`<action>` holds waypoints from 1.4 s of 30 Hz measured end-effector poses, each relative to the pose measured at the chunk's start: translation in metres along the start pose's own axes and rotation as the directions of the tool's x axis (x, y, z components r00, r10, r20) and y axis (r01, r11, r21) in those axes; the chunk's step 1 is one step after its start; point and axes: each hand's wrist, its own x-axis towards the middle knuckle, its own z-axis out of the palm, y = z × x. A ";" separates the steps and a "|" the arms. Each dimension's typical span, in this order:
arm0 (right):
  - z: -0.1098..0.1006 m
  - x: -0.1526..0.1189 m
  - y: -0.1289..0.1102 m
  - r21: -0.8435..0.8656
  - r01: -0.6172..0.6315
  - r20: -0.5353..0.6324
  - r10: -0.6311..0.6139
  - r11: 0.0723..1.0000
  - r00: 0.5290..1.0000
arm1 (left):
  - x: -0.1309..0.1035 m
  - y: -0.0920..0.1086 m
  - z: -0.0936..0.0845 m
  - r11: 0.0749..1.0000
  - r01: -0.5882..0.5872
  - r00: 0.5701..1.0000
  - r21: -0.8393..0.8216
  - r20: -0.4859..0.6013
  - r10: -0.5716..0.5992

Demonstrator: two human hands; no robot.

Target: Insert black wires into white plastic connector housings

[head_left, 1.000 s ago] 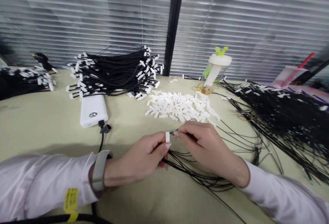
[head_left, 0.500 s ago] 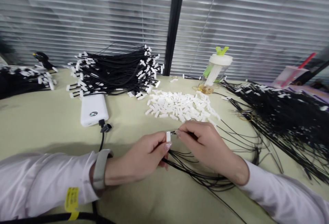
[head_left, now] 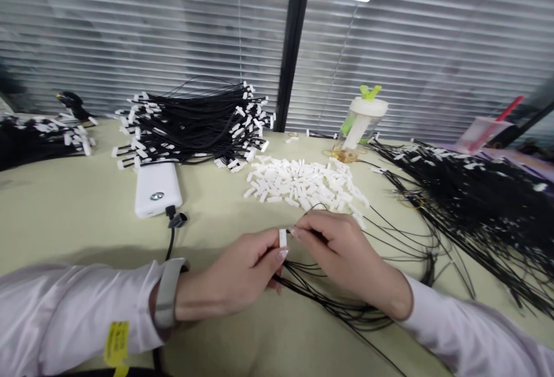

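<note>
Between thumb and forefinger, my left hand [head_left: 242,276] pinches a small white plastic connector housing [head_left: 283,238], held upright. A bundle of thin black wires [head_left: 331,302] runs out from under the same hand's lower fingers toward the right. My right hand [head_left: 346,253] is closed in a pinch on the end of one black wire [head_left: 291,231], which meets the housing's right side near its top. How deep the wire end sits in the housing is too small to tell. Just behind the hands lies a loose heap of white connector housings [head_left: 303,180].
A white power bank [head_left: 158,186] with a plugged-in black cable lies at left. Behind it is a stack of black cables with white ends [head_left: 194,123]. More black wires [head_left: 489,192] spread at right, near a lidded clear cup [head_left: 361,126] and a pink cup [head_left: 482,133].
My right hand has moved slightly left, bringing the wire end up against the housing; the gap between them has narrowed. The whole view has shifted slightly.
</note>
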 end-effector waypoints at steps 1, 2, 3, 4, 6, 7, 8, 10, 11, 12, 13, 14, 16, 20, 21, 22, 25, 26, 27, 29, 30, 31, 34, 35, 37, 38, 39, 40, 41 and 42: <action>0.001 -0.001 0.000 -0.002 0.002 -0.015 -0.002 1.000 1.000 | 0.000 0.000 0.000 1.000 -0.008 1.000 0.015 0.001 0.008; 0.002 -0.001 0.000 -0.005 0.005 -0.027 -0.005 1.000 1.000 | 0.000 0.000 0.000 0.999 -0.014 1.000 0.029 0.003 0.014; 0.004 -0.002 0.000 -0.008 0.010 -0.037 -0.010 1.000 0.999 | 0.000 0.000 0.000 0.999 -0.018 1.000 0.042 0.005 0.018; 0.005 -0.003 0.000 -0.012 0.016 -0.045 -0.017 1.000 0.999 | 0.000 0.000 0.000 0.998 -0.022 1.000 0.052 0.008 0.022; 0.007 -0.004 0.000 -0.029 0.029 -0.058 -0.031 0.999 0.998 | -0.001 0.000 0.000 0.997 -0.033 0.999 0.070 0.013 0.032; 0.008 -0.004 0.000 -0.040 0.033 -0.062 -0.036 0.999 0.997 | -0.001 0.000 0.000 0.996 -0.034 0.999 0.078 0.018 0.033; 0.009 -0.004 0.000 -0.051 0.034 -0.065 -0.037 0.998 0.997 | -0.001 0.000 0.000 0.996 -0.034 0.999 0.080 0.023 0.032; 0.010 -0.003 0.002 -0.066 0.029 -0.058 -0.033 0.997 0.998 | 0.000 -0.001 0.000 0.998 -0.022 0.999 0.054 0.025 0.021; 0.010 -0.002 0.003 -0.070 0.030 -0.047 -0.033 0.997 0.998 | 0.000 -0.001 0.000 1.000 -0.010 1.000 0.026 0.018 0.010; 0.008 -0.001 0.004 -0.075 0.035 -0.041 -0.038 0.997 0.998 | 0.001 -0.002 0.000 1.000 0.001 1.000 -0.009 0.004 -0.001; 0.006 -0.001 0.005 -0.087 0.044 -0.055 -0.049 0.995 0.997 | 0.001 -0.002 -0.001 0.999 0.010 1.000 -0.046 -0.017 -0.011; 0.003 0.000 0.006 -0.110 0.063 -0.090 -0.073 0.992 0.993 | 0.002 -0.003 -0.001 0.996 0.018 0.999 -0.083 -0.040 -0.022; -0.006 0.000 0.007 -0.193 0.116 -0.189 -0.153 0.974 0.970 | 0.004 -0.004 -0.003 0.988 0.026 0.995 -0.150 -0.094 -0.041; -0.030 -0.003 0.006 -0.353 0.222 -0.076 -0.264 0.909 0.961 | 0.007 -0.009 -0.007 0.962 0.015 0.986 -0.271 -0.156 -0.059; -0.035 -0.004 0.006 -0.371 0.231 0.020 -0.241 0.899 0.970 | 0.008 -0.010 -0.007 0.956 0.009 0.985 -0.293 -0.164 -0.060; -0.039 -0.006 0.007 -0.388 0.228 0.114 -0.200 0.893 0.973 | 0.008 -0.011 -0.008 0.950 0.003 0.983 -0.311 -0.172 -0.059; -0.045 -0.008 0.013 -0.407 0.194 0.325 -0.057 0.893 0.944 | 0.010 -0.012 -0.008 0.942 0.004 0.981 -0.336 -0.182 -0.069; -0.045 -0.009 0.015 -0.394 0.185 0.371 -0.028 0.900 0.928 | 0.010 -0.011 -0.008 0.941 0.010 0.981 -0.338 -0.179 -0.075; -0.044 -0.009 0.016 -0.373 0.177 0.410 -0.009 0.911 0.912 | 0.009 -0.011 -0.008 0.942 0.017 0.981 -0.336 -0.175 -0.080; -0.039 -0.009 0.016 -0.311 0.165 0.453 -0.007 0.936 0.891 | 0.009 -0.009 -0.008 0.945 0.023 0.983 -0.327 -0.167 -0.082; -0.037 -0.009 0.015 -0.275 0.157 0.458 -0.014 0.948 0.889 | 0.009 -0.009 -0.007 0.947 0.020 0.983 -0.321 -0.165 -0.077; -0.033 -0.008 0.013 -0.241 0.148 0.452 -0.024 0.959 0.892 | 0.009 -0.009 -0.007 0.949 0.018 0.984 -0.313 -0.164 -0.072; -0.024 -0.007 0.007 -0.168 0.134 0.405 -0.056 0.977 0.913 | 0.008 -0.008 -0.007 0.954 0.020 0.985 -0.300 -0.160 -0.071; -0.022 -0.006 0.006 -0.166 0.134 0.383 -0.062 0.977 0.922 | 0.008 -0.008 -0.006 0.954 0.024 0.985 -0.298 -0.158 -0.074; -0.021 -0.004 0.006 -0.194 0.136 0.335 -0.065 0.972 0.940 | 0.008 -0.008 -0.007 0.955 0.028 0.985 -0.296 -0.153 -0.076; -0.022 -0.004 0.007 -0.225 0.126 0.307 -0.053 0.966 0.950 | 0.008 -0.008 -0.007 0.955 0.027 0.986 -0.294 -0.152 -0.074; -0.026 -0.003 0.010 -0.266 0.101 0.271 -0.027 0.959 0.962 | 0.008 -0.008 -0.007 0.956 0.026 0.986 -0.293 -0.151 -0.073; -0.030 -0.002 0.015 -0.309 0.061 0.223 0.010 0.949 0.975 | 0.008 -0.008 -0.007 0.956 0.029 0.986 -0.294 -0.148 -0.075; -0.036 -0.001 0.020 -0.347 0.002 0.157 0.056 0.938 0.986 | 0.008 -0.009 -0.007 0.955 0.032 0.986 -0.294 -0.146 -0.078; -0.043 0.000 0.026 -0.371 -0.070 0.075 0.104 0.926 0.992 | 0.008 -0.009 -0.007 0.955 0.034 0.986 -0.296 -0.144 -0.080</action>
